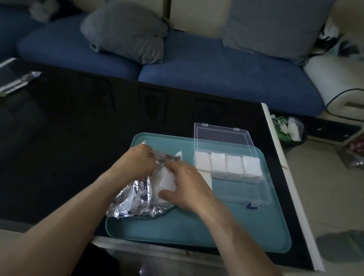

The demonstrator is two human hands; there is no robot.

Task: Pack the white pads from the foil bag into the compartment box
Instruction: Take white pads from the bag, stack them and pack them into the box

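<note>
A crinkled silver foil bag (133, 201) lies on the left half of a teal tray (192, 230). My left hand (140, 159) pinches the bag's upper edge near its mouth. My right hand (190, 186) reaches into the mouth and grips a stack of white pads (165, 182) there. To the right stands the clear compartment box (243, 194) with its lid (223, 137) folded back. Its far row holds several white pads (227, 166). One more pad (207, 177) sits at the near row's left end, partly hidden by my right hand.
The tray sits on a glossy black table (70, 141) near its right edge. A clear wrapper (12, 82) lies at the table's far left. A blue sofa (213, 71) with grey cushions stands beyond. A small bin (290, 129) with rubbish is on the floor at right.
</note>
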